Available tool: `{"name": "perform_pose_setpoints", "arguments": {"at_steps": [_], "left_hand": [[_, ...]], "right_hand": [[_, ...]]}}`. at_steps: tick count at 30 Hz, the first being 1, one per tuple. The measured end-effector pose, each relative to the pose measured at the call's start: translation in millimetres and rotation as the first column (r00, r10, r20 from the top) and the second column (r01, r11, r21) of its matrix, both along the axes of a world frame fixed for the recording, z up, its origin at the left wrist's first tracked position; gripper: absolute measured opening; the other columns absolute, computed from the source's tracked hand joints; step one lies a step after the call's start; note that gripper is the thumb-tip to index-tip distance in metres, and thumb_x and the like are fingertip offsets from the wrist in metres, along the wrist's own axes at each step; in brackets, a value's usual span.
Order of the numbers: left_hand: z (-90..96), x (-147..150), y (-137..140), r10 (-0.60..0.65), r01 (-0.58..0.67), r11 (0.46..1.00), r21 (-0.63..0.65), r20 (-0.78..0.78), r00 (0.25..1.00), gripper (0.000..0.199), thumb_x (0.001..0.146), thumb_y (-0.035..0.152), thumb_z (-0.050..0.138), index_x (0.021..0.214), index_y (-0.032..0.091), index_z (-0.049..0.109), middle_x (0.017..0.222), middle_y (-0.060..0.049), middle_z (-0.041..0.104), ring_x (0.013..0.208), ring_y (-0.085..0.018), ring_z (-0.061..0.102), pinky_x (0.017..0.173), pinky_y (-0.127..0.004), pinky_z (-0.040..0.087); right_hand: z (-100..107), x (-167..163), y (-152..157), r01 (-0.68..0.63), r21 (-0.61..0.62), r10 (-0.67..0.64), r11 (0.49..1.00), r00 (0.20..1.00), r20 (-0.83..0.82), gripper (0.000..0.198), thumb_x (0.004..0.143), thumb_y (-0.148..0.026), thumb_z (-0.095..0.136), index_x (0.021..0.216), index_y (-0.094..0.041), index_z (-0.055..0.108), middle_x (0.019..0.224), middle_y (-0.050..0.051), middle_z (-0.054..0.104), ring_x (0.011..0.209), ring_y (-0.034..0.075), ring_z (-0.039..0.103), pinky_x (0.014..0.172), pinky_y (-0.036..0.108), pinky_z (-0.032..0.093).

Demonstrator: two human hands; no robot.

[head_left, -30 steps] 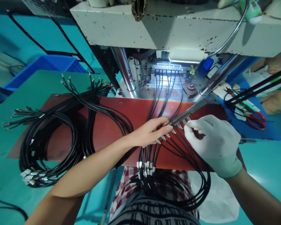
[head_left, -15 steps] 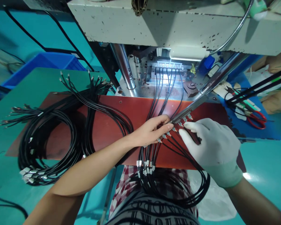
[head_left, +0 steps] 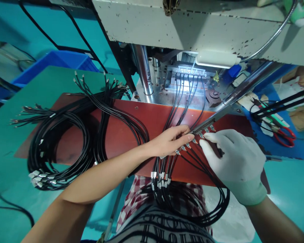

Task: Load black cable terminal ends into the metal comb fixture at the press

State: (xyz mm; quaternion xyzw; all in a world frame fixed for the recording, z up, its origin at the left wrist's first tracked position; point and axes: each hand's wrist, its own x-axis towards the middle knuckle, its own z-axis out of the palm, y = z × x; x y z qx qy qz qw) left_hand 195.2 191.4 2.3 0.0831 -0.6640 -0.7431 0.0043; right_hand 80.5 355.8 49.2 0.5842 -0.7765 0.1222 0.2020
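Observation:
My bare left hand (head_left: pixel 173 140) grips a narrow dark metal bar (head_left: pixel 205 125), thumb on top. A row of small metal connectors (head_left: pixel 188 145) juts out along the bar's near edge. In a white glove, my right hand (head_left: pixel 234 165) pinches a connector-tipped black cable end with thumb and forefinger at the bar; the fingertips partly hide it. Black cables (head_left: pixel 202 165) hang below the bar and loop over my lap. Several silver sleeves (head_left: pixel 162 180) sit on the cables under my left hand.
A press base (head_left: pixel 157 91) carries a lit fixture (head_left: pixel 186 81) with several cables in it. Coiled black cables (head_left: pixel 82 135) lie left on the red-brown board (head_left: pixel 121 138). Red-handled scissors (head_left: pixel 285 136) are at right; a steel post (head_left: pixel 143 72) stands behind the board.
The whole view has shifted, so the scene sits slightly further right. Both hands keep nearly the same place on the bar and connectors.

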Motion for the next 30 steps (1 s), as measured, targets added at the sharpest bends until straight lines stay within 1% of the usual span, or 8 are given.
{"name": "perform_pose_setpoints", "arguments": {"at_steps": [14,18,21,24,26,27,28,30], "left_hand": [[-1.4,-1,0,0.005,-0.006,0.999,0.041,0.036,0.999,0.036,0.094,0.048,0.047,0.079,0.016,0.038,0.063,0.006,0.032,0.043,-0.002,0.04,0.033,-0.013,0.036],[-0.6,-2,0,0.01,-0.007,0.999,-0.034,0.076,0.997,0.039,0.093,0.052,0.046,0.079,0.017,0.037,0.062,0.007,0.033,0.041,-0.003,0.041,0.032,-0.014,0.033],[7.4,-8,3,-0.02,0.035,0.989,-0.147,0.102,0.995,0.041,0.093,0.055,0.045,0.078,0.017,0.037,0.062,0.006,0.033,0.041,-0.004,0.041,0.034,-0.016,0.031],[14.5,-21,5,-0.052,0.09,0.958,-0.273,0.141,0.989,0.044,0.092,0.059,0.042,0.079,0.017,0.038,0.062,0.005,0.036,0.045,-0.005,0.042,0.041,-0.019,0.03],[15.4,-31,2,-0.101,0.127,0.909,-0.398,0.087,0.991,0.045,0.096,0.056,0.033,0.079,0.016,0.043,0.066,0.002,0.045,0.056,-0.008,0.047,0.054,-0.022,0.038],[14.7,-34,-1,-0.148,0.141,0.853,-0.502,0.027,0.989,0.044,0.099,0.051,0.028,0.082,0.015,0.047,0.074,-0.001,0.052,0.066,-0.01,0.05,0.066,-0.025,0.041],[13.2,-36,-6,-0.205,0.138,0.763,-0.632,-0.034,0.978,0.045,0.101,0.044,0.024,0.086,0.013,0.052,0.084,-0.004,0.058,0.077,-0.012,0.051,0.078,-0.028,0.041],[8.9,-37,-17,-0.314,0.099,0.473,-0.876,-0.063,0.947,0.044,0.102,0.037,0.023,0.096,0.014,0.06,0.106,-0.007,0.062,0.095,-0.017,0.047,0.093,-0.036,0.032]], "right_hand": [[-7,5,-9,-0.094,0.083,0.093,0.992,0.996,0.018,0.015,0.088,-0.027,0.064,0.075,-0.02,0.066,0.066,0.001,0.051,0.066,0.02,0.047,0.064,0.036,0.027],[3,-24,-6,-0.088,0.057,0.084,0.994,0.994,0.072,0.012,0.094,-0.032,0.061,0.097,-0.022,0.068,0.093,0.0,0.063,0.078,0.019,0.055,0.067,0.034,0.033],[12,-55,-11,-0.168,0.161,0.19,0.973,0.973,-0.129,0.029,0.095,-0.015,0.049,0.12,-0.02,0.063,0.123,0.001,0.058,0.089,0.021,0.055,0.069,0.034,0.035],[12,-78,-11,-0.299,0.252,0.352,0.92,0.914,-0.201,0.034,0.094,-0.012,0.039,0.117,-0.015,0.064,0.109,0.004,0.063,0.085,0.022,0.055,0.066,0.034,0.036],[6,-91,-3,-0.324,0.22,0.369,0.92,0.907,-0.204,0.032,0.094,-0.014,0.037,0.109,-0.014,0.065,0.099,0.005,0.064,0.084,0.022,0.056,0.064,0.033,0.036],[1,-98,5,-0.308,0.21,0.349,0.928,0.916,-0.2,0.032,0.094,-0.015,0.037,0.108,-0.014,0.065,0.1,0.005,0.063,0.084,0.021,0.057,0.064,0.033,0.037],[-4,-107,15,-0.275,0.214,0.316,0.937,0.93,-0.19,0.031,0.094,-0.017,0.037,0.109,-0.015,0.065,0.103,0.005,0.063,0.085,0.021,0.058,0.065,0.032,0.037],[-16,-127,39,-0.178,0.247,0.219,0.952,0.964,-0.149,0.029,0.096,-0.021,0.039,0.113,-0.016,0.063,0.108,0.004,0.061,0.09,0.02,0.059,0.069,0.032,0.038]]}}
